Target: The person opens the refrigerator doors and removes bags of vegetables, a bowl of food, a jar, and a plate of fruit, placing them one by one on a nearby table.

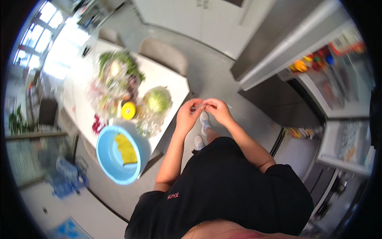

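My left hand and my right hand meet at the fingertips in front of me, above the floor. Their fingers are bent inward; whether something small is pinched between them is too blurred to tell. Left of my left hand, a round green cabbage in clear plastic lies on the white table. A round yellow object with a pale centre is beside it. Bagged vegetables, some leafy, are heaped farther back. A light blue plastic basin at the table's near end holds a yellow-green cloth.
On my right a refrigerator stands open, its door shelves holding packages. A dark panel juts toward me. Upholstered chairs flank the table. White cabinets stand beyond. Blue plastic-wrapped items are at lower left.
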A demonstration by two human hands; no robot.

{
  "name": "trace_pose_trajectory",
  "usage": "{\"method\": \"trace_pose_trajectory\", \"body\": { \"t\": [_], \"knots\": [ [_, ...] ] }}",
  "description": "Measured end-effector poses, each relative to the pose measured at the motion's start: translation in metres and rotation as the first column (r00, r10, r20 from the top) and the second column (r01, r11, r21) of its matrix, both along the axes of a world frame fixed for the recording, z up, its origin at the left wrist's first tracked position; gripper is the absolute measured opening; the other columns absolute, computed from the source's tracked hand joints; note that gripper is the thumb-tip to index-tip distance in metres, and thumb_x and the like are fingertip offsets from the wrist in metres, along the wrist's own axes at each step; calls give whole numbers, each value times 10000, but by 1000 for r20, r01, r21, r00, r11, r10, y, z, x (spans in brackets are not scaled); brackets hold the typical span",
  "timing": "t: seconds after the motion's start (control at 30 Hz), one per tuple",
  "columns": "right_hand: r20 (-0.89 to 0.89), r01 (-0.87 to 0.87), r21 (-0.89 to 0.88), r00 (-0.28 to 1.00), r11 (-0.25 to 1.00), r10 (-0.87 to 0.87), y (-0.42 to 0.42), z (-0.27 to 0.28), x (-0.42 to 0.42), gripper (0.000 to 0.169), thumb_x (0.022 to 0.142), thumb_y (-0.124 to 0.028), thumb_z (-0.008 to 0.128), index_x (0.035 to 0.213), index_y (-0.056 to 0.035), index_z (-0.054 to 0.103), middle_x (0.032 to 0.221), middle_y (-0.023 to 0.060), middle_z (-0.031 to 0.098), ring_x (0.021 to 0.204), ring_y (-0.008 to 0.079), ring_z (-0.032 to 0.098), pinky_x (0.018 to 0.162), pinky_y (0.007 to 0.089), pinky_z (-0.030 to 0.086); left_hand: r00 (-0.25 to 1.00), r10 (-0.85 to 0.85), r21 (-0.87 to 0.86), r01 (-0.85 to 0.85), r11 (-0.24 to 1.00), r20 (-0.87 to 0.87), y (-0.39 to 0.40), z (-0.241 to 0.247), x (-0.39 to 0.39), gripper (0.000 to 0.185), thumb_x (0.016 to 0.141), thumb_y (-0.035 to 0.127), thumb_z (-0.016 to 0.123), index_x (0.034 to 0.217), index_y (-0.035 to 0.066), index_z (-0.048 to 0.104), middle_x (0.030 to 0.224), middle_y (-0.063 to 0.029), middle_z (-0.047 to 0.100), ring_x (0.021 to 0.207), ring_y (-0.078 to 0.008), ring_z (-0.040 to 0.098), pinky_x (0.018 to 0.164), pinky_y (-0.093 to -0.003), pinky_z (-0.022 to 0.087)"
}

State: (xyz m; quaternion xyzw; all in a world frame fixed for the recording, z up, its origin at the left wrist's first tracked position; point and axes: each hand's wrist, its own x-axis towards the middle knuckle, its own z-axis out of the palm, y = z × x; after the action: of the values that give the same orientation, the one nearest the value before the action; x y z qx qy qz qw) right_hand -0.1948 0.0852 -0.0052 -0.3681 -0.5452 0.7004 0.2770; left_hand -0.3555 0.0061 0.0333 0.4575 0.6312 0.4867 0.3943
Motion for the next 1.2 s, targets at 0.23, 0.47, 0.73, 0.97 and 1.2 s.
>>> {"method": "trace_pose_trajectory", "body": {
  "t": [0.23,0.47,0.73,0.97,1.2],
  "knots": [
    [-10,268,151,963,951,-270,15,64,154,154,955,-44,625,1081,30,674,987,62,705,929,135,667,839,264,528,923,-386,121,383,916,-2,63,66,129,278,926,74,692,1190,-6,656,1089,-59,685,949,-126,635,849,-283,534],
    [-58,550,261,829,793,-556,56,106,330,99,951,-74,641,980,19,661,940,40,693,885,87,647,771,248,518,731,-679,274,669,691,-69,137,110,297,351,905,42,696,1250,31,630,1224,-76,635,1022,-161,623,922,-310,533],
    [-122,682,288,722,672,-681,109,149,513,80,945,-80,647,946,0,649,927,31,682,859,96,637,784,240,501,630,-774,389,729,563,-59,209,141,493,412,872,10,707,1271,43,609,1322,-90,585,1065,-182,606,920,-310,522],
    [-263,759,295,649,581,-714,172,183,595,103,945,-97,658,961,4,644,934,30,676,870,89,629,783,239,502,628,-772,455,718,527,-96,279,170,581,464,865,47,722,1307,43,582,1276,-98,597,1085,-192,608,935,-316,513],
    [-270,760,531,571,375,-775,248,279,664,207,948,-143,666,1098,0,681,1010,34,706,930,101,635,824,261,514,698,-674,648,633,423,-242,371,234,656,491,843,106,728,1313,64,590,1421,-131,565,1256,-299,563,1001,-381,466]
  ]
}}
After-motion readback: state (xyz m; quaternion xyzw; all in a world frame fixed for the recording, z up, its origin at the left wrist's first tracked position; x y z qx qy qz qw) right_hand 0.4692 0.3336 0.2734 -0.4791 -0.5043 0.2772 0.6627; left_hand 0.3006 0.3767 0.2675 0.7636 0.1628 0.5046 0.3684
